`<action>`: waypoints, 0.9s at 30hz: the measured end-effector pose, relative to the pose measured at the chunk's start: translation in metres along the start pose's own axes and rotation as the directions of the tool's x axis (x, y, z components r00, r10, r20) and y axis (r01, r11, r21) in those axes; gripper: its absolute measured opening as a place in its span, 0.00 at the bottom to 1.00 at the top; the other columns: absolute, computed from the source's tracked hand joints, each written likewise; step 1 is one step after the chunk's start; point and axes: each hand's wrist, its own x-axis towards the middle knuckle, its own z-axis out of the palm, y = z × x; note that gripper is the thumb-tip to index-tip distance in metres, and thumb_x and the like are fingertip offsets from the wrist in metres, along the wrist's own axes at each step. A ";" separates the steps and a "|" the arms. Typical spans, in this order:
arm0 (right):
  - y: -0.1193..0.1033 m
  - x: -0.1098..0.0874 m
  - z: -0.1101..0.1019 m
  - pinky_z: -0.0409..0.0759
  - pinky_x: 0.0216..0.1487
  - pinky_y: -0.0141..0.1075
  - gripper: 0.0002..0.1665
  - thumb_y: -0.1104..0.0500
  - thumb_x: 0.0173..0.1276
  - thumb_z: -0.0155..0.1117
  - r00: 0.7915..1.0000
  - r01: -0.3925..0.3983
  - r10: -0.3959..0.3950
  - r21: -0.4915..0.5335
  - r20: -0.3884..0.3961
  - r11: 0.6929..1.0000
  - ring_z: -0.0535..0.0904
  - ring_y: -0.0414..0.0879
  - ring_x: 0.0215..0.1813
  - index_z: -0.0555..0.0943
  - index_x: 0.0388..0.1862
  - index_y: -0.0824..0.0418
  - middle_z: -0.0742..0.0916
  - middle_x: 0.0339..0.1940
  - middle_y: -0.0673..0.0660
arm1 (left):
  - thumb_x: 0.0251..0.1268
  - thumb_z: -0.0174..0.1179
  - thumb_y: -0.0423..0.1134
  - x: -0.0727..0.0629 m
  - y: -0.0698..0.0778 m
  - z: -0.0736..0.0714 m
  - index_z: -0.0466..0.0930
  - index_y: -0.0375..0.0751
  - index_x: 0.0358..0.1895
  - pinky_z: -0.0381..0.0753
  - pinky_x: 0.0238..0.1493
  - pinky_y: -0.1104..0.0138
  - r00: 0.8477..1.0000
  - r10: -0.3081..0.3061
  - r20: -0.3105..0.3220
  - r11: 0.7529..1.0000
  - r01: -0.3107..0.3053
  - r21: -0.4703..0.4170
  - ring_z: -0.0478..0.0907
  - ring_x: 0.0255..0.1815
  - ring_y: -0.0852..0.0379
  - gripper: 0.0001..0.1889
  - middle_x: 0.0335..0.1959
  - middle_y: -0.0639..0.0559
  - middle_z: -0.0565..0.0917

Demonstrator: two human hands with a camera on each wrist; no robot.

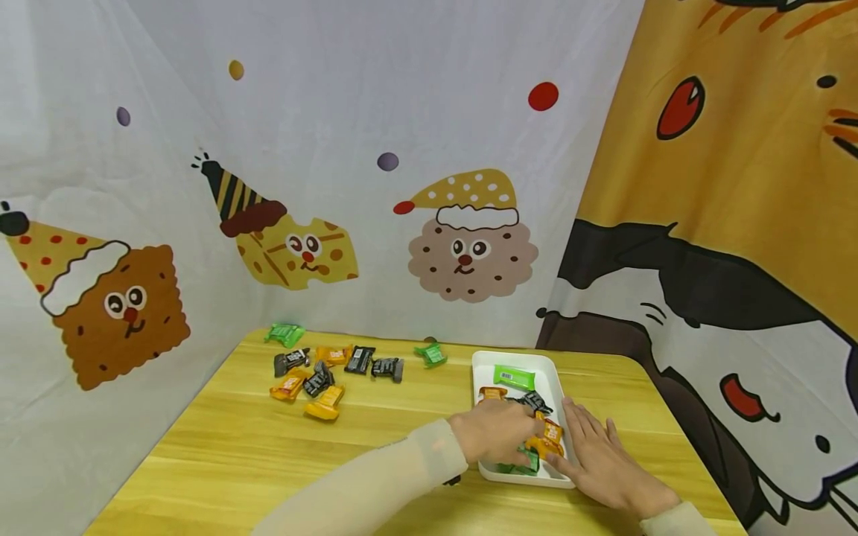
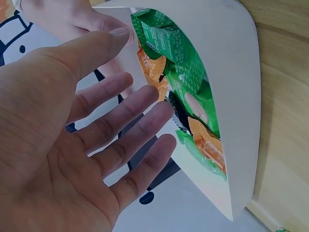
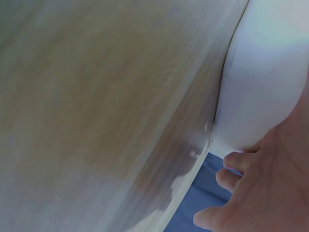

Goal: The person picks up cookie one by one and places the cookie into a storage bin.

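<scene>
A white tray (image 1: 482, 365) at the table's right holds wrapped candies: a bright green one (image 1: 515, 377), a black one (image 1: 535, 403), orange ones (image 1: 553, 432) and dark green ones (image 1: 526, 467). My left hand (image 1: 497, 430) reaches over the tray's left rim. In the left wrist view its fingers (image 2: 130, 145) are spread and slightly bent, with nothing between them, beside the green packets (image 2: 166, 41). My right hand (image 1: 606, 463) lies along the tray's right rim, fingers extended. The right wrist view shows its fingers beside the tray's outer wall (image 3: 260, 92).
Several loose candies lie at the table's back left: black (image 1: 318, 380), orange (image 1: 325, 403) and green (image 1: 284, 334). Another green candy (image 1: 432, 354) lies left of the tray's far end. A printed cloth (image 1: 322, 89) hangs behind the wooden table (image 1: 255, 461).
</scene>
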 end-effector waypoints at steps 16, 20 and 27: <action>0.000 0.001 0.002 0.57 0.82 0.91 0.65 0.26 0.86 0.64 1.000 0.001 -0.001 -0.026 -0.013 1.000 0.63 0.77 0.94 0.56 0.96 0.71 0.65 0.97 0.73 | 0.83 0.73 0.62 -0.012 -0.016 0.003 0.89 0.63 0.73 0.93 0.63 0.70 0.998 -0.019 -0.062 0.999 0.017 -0.029 0.90 0.61 0.67 0.24 0.69 0.63 0.92; 0.001 0.001 0.003 0.57 0.82 0.91 0.65 0.26 0.86 0.64 1.000 0.001 -0.001 -0.035 -0.021 0.999 0.62 0.76 0.94 0.56 0.96 0.71 0.64 0.97 0.72 | 0.83 0.73 0.62 -0.019 -0.022 0.004 0.90 0.62 0.73 0.92 0.71 0.64 0.995 -0.041 -0.095 0.999 0.038 -0.026 0.89 0.68 0.63 0.24 0.70 0.61 0.91; 0.001 0.001 0.004 0.55 0.83 0.91 0.65 0.25 0.85 0.65 1.000 -0.007 0.006 -0.029 -0.029 1.000 0.60 0.77 0.95 0.57 0.97 0.69 0.62 0.98 0.72 | 0.88 0.66 0.63 -0.028 -0.039 0.014 0.88 0.62 0.76 0.90 0.76 0.54 0.986 -0.113 -0.120 0.993 0.109 -0.041 0.86 0.73 0.56 0.24 0.77 0.56 0.86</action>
